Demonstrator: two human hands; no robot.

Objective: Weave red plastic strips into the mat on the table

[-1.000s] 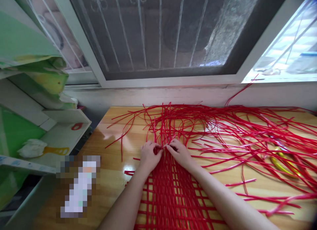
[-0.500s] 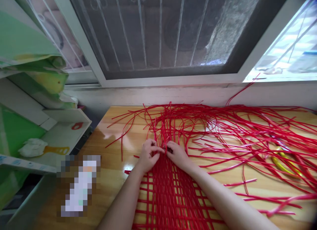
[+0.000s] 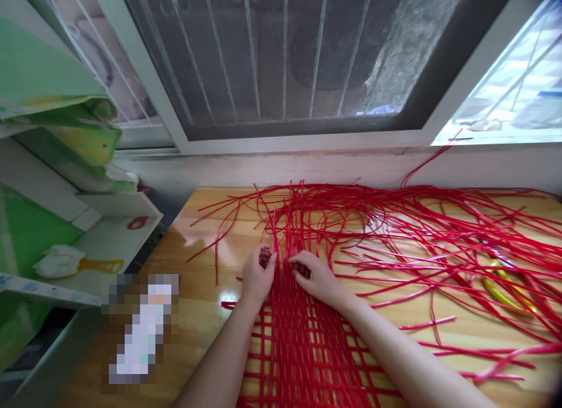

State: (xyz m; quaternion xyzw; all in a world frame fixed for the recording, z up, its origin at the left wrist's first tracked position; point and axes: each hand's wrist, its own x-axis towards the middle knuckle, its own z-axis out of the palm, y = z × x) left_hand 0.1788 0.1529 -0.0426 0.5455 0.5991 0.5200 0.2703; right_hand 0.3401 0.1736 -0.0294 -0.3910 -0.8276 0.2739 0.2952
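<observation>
While left hand (image 3: 256, 279) and right hand (image 3: 320, 279) curl – can't tell if gripping – the flat red woven-strip mesh (image 3: 288, 343), lower centre of frame, runs lengthwise up between them, right hand nearer midline.

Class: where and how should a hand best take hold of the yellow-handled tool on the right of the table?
Probably by the lower curve of its yellow handle, pinched from above on the near side: that bowed edge shows most clearly, whereas red strands lie across its far end.
</observation>
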